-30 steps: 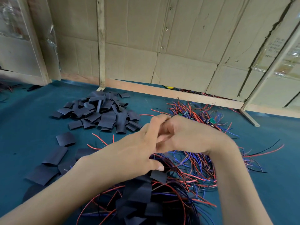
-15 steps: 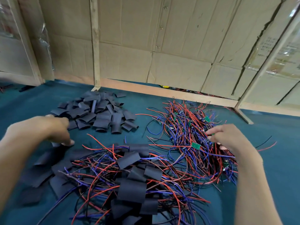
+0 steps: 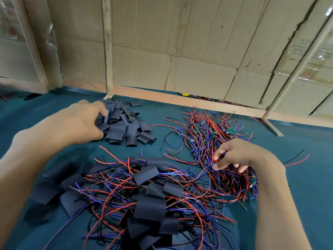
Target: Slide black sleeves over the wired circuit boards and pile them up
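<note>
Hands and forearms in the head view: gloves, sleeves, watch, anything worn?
Nothing worn that shows. The left hand and right hand are bare: no gloves, rings or tape in sight. Both forearms are bare as far as the frame edge, with no sleeve cuff, watch, wristband or strap. No cables or markers attached. The left hand is motion-blurred, so small details there cannot be ruled out.

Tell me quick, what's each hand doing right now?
Left hand: fingers curled into the heap of black sleeves; grip cannot be told.
Right hand: fingers pinching wires in the tangle of wired circuit boards.
</note>
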